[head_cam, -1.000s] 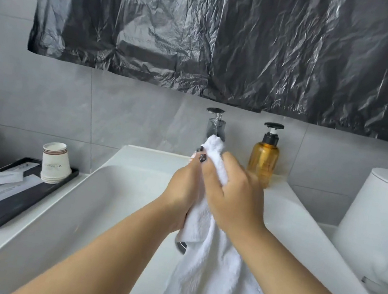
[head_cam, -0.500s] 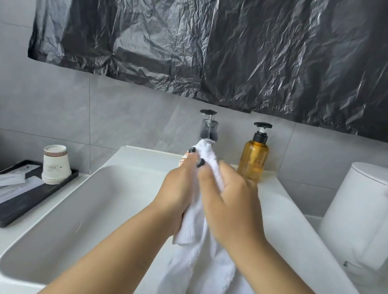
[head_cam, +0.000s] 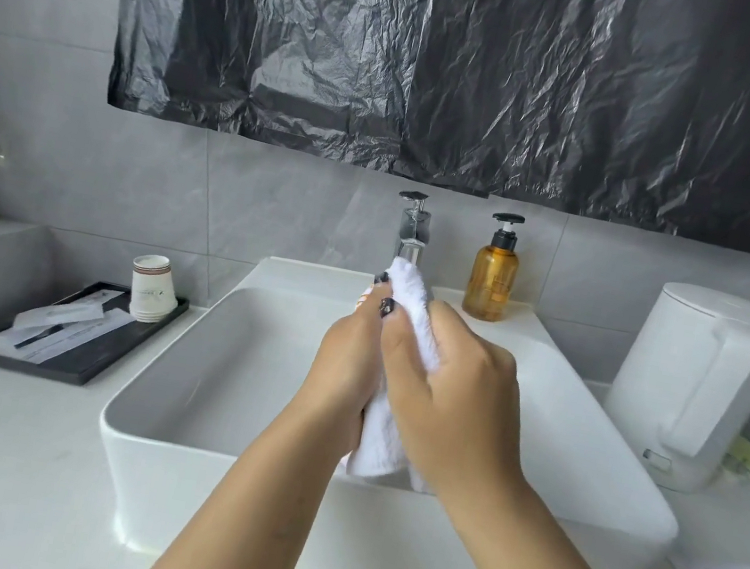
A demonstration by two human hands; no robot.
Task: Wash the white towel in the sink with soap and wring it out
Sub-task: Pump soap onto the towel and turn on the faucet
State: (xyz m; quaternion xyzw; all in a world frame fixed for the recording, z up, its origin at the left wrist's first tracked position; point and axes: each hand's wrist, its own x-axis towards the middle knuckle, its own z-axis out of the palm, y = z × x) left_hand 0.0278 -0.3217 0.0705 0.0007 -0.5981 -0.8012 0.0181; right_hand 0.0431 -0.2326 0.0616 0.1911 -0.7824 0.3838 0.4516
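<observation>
From the head view, both hands grip the white towel [head_cam: 410, 300] above the white sink [head_cam: 250, 363], the bunched cloth sandwiched between them. The left hand [head_cam: 348, 359] curls its fingers around the towel's left side, dark-painted nails showing near the top; the right hand [head_cam: 448, 396] wraps it from the right. The towel's top end pokes up just in front of the chrome faucet [head_cam: 413, 231], its lower end hanging into the basin. An amber soap bottle [head_cam: 492, 279] stands on the sink's back rim; a white kettle [head_cam: 693, 387] sits on the bench to the right
</observation>
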